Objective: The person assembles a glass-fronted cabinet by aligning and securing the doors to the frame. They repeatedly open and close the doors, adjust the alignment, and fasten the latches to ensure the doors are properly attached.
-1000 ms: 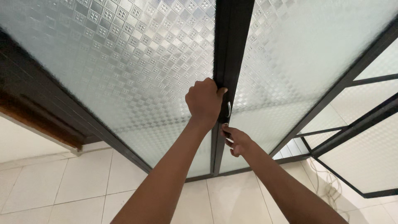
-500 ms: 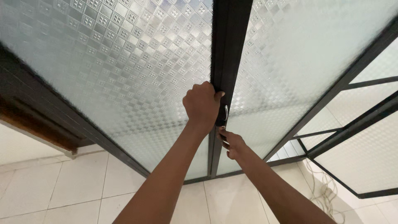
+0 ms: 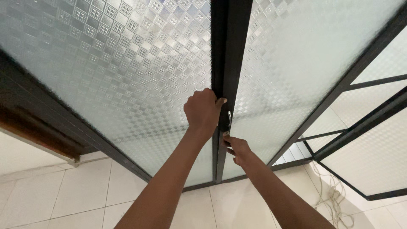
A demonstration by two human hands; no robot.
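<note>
Two frosted patterned glass door panels (image 3: 127, 72) meet at a black metal frame post (image 3: 227, 51). My left hand (image 3: 202, 111) is wrapped around the edge of that post at mid height, fingers closed on it. A small silver latch handle (image 3: 229, 119) sits on the post just right of that hand. Right below it is my right hand (image 3: 236, 148), fingers curled and fingertips touching the post at the latch's lower end. Whether it pinches anything is hidden.
A second frosted panel (image 3: 296, 63) fills the right side, with more black-framed panels (image 3: 369, 140) angled off at the far right. Pale floor tiles (image 3: 85, 191) lie below. A thin white cord (image 3: 335, 195) trails on the floor at the lower right. A dark wooden frame (image 3: 34, 127) runs along the left.
Both hands stay on the post. My left hand has slid slightly lower along the frame edge, and my right hand stays just under the latch.
</note>
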